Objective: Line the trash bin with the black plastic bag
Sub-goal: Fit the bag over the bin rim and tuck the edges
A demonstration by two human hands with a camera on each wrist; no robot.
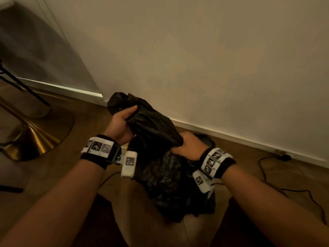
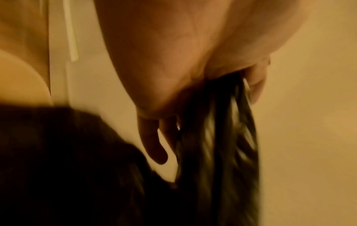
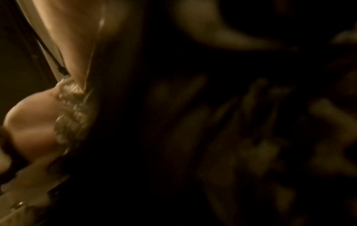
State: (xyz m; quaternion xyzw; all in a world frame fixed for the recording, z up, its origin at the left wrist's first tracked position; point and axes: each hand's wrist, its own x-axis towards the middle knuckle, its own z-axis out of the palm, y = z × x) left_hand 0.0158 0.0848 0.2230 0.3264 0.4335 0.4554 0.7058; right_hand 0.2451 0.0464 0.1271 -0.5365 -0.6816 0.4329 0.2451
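Observation:
In the head view a crumpled black plastic bag (image 1: 154, 129) is held bunched between both hands in front of the wall. My left hand (image 1: 122, 122) grips its upper end, thumb across the plastic. My right hand (image 1: 187, 145) grips the bunched bag lower down, and the rest hangs below in loose folds (image 1: 170, 184). The left wrist view shows the palm with dark pleats of the bag (image 2: 218, 137) running out of the curled fingers (image 2: 154, 145). Dark plastic (image 3: 212, 122) fills the right wrist view. A dark shape (image 1: 207, 140) behind my right hand may be the trash bin; I cannot tell.
A gold flared stand base (image 1: 37, 138) and thin black legs (image 1: 23, 86) stand on the wooden floor at the left. The cream wall and white skirting board (image 1: 249, 139) run close behind the bag. Black cables (image 1: 263, 168) lie on the floor at the right.

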